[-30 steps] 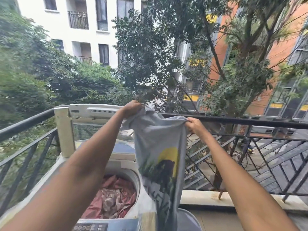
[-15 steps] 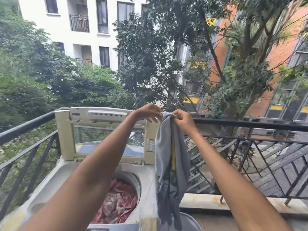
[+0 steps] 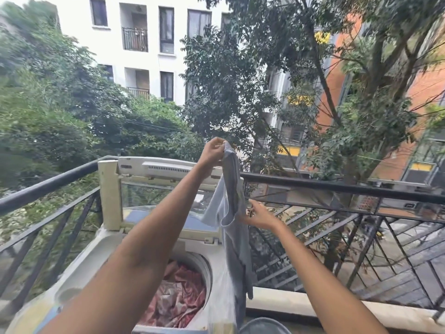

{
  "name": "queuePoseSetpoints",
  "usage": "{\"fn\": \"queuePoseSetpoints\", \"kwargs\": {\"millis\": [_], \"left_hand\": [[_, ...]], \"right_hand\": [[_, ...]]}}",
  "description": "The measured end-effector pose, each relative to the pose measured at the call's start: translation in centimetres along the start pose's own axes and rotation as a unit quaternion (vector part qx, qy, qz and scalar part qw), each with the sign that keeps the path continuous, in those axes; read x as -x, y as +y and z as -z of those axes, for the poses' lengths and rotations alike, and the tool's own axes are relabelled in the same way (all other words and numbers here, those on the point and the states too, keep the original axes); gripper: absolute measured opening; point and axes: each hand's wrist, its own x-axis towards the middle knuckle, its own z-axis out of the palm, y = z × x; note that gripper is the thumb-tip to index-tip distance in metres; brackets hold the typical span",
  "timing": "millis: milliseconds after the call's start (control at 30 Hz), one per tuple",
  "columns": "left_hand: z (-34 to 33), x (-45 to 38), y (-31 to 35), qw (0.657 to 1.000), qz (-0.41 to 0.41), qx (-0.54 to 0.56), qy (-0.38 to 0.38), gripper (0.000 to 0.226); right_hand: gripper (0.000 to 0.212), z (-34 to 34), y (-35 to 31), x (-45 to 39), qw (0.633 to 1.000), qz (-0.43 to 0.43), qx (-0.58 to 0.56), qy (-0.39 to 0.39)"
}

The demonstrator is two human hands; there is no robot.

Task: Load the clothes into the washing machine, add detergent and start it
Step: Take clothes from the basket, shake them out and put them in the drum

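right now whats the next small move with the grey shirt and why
Probably swing the grey shirt left and lower it into the open drum. The left hand pinches its top and it hangs right of the opening, where pink laundry already lies.

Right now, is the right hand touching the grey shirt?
Touching. In the head view the right hand has its fingers against the edge of the grey shirt, which hangs from the left hand beside the open washing machine.
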Motion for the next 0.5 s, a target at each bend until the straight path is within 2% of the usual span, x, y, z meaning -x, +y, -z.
{"fn": "queuePoseSetpoints", "kwargs": {"millis": [67,133,167,233,267,367,500], "left_hand": [[0.6,-0.3,0.5,1.000,0.001,-0.007,0.027,0.021],[1.2,-0.7,0.8,0.997,0.016,-0.013,0.072,0.019],[1.6,-1.0,0.7,0.995,0.023,-0.017,0.097,0.015],[2.8,-1.2,0.6,0.988,0.032,-0.017,0.150,0.010],[3.6,-1.2,0.5,0.983,0.035,-0.019,0.179,0.010],[7.3,-0.6,0.0,0.958,0.045,-0.081,0.272,0.016],[11.9,1.7,-1.8,0.929,0.048,-0.245,0.272,0.022]], "right_hand": [[0.122,-2.1,-1.0,-0.6,0.997,0.009,-0.071,0.006],[0.104,-3.3,-2.4,-0.5,0.995,0.006,-0.076,0.062],[0.083,-3.5,-2.8,-0.7,0.994,0.018,-0.041,0.101],[0.025,-3.3,-3.9,-1.0,0.981,0.046,0.027,0.185],[0.009,-2.8,-4.5,-1.0,0.975,0.059,0.036,0.210],[0.019,-1.2,-6.4,-2.0,0.958,0.098,0.011,0.268],[0.022,1.4,-11.2,-3.2,0.931,0.171,-0.063,0.316]]}}
